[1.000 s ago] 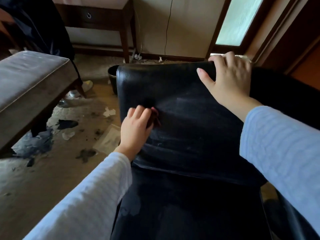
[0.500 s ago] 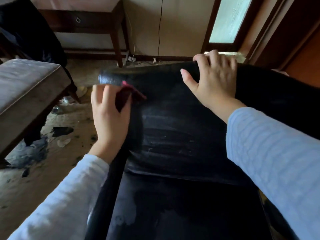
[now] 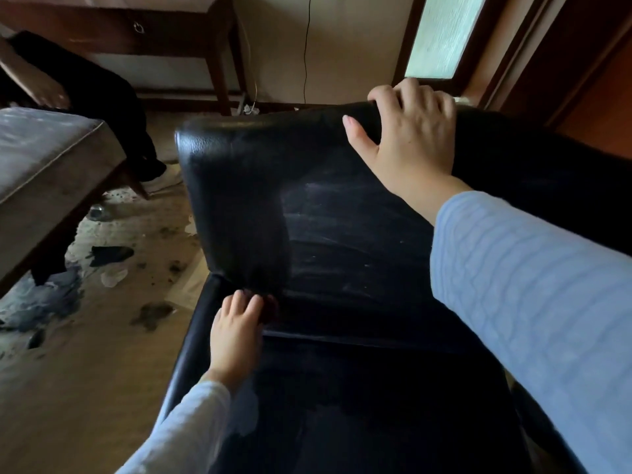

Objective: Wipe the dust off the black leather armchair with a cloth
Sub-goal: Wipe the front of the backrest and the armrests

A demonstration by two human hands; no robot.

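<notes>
The black leather armchair [image 3: 328,213] fills the middle of the view, its backrest facing me. A darker wiped strip runs down the backrest's left side; pale dust streaks cover the middle. My left hand [image 3: 236,331] presses a dark red cloth [image 3: 272,306] against the lower left of the backrest, just above the seat crease. Only an edge of the cloth shows past my fingers. My right hand [image 3: 408,138] grips the top edge of the backrest, thumb on the front.
A grey upholstered bench [image 3: 44,165] stands to the left. Another person's dark-clothed leg [image 3: 113,107] and white shoe are behind it. The floor [image 3: 102,336] left of the chair is littered with scraps and dark stains. A wooden table [image 3: 136,32] stands against the far wall.
My left hand has swept the cloth from the backrest's top left corner down to its lower left edge. My right hand has stayed on the top edge.
</notes>
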